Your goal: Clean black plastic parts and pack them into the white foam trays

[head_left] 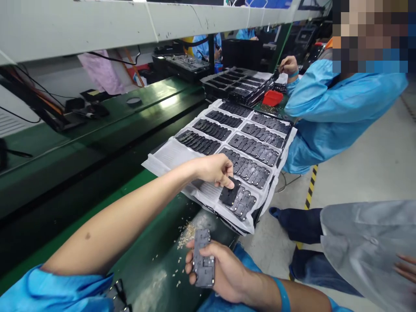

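Note:
My left hand (216,170) reaches over the near end of a lined tray (208,190), its thumb and fingers pinching a flat black plastic part (230,193). That part lies over or against a row of similar parts (244,203) in the near right compartment. Closer to me, my right hand (224,264) is wrapped round a dark grey moulded plastic part (204,260), thumb across its face. Whether several are stacked in that hand I cannot tell. Rows of the same black parts (250,167) fill other compartments, separated by white lining.
Small pale bits (186,234) are scattered on the green bench (162,264). Beyond the tray stand another filled tray (237,82) and a red box (272,98). A co-worker in blue (328,104) sits at right; a person in grey (367,242) is nearer. A beam (130,26) crosses above.

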Motion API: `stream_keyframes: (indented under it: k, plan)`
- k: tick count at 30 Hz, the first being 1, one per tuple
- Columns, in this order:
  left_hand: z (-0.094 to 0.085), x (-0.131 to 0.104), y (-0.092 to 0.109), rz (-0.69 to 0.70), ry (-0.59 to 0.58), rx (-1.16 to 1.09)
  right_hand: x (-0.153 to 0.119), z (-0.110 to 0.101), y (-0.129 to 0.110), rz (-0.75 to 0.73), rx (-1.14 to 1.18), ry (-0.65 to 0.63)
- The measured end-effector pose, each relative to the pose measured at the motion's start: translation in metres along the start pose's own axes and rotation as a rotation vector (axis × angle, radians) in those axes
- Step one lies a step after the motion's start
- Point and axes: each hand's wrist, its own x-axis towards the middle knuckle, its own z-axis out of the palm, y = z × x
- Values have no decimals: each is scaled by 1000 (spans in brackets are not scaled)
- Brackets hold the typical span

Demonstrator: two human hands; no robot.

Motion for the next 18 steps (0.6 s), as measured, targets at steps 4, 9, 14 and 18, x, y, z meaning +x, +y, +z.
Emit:
stream_keyframes:
  k: [4,9,14,18]
  plan:
    - [1,3,6,-34,22,126,2,2,-5,-2,-12,-79]
    - [0,-19,18,-19,242,418,-2,4,-8,-65,-4,-173]
    - [30,-96,5,-103,482,473,-12,8,-15,-136,-68,-194]
    - [81,-157,-26,-348,382,356,-8,12,-12,-187,-120,-165]
